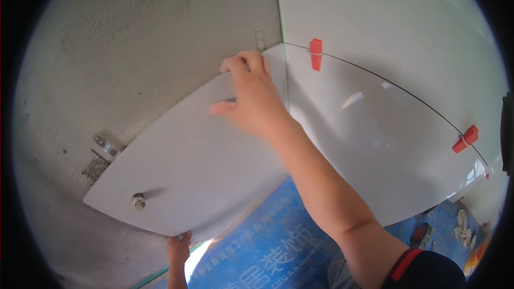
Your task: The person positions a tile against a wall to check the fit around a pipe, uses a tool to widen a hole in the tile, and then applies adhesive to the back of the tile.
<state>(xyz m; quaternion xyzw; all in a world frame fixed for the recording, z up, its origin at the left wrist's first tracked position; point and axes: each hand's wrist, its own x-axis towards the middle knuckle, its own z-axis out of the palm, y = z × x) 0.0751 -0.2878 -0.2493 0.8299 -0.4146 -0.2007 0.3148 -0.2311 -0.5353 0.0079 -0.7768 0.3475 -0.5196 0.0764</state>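
lower left, the left hand (178,249) meets the bottom edge of a flat white tile (198,155) filling mid-left, grip hidden; upper centre, the right hand (254,93) bends loosely spread fingers over its top. even support at both edges should keep it square. behind: gritty grey wall (134,48), upper left.

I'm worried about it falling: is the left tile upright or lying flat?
Upright: the tile stands along the bare wall, right hand at its top edge, left hand below.
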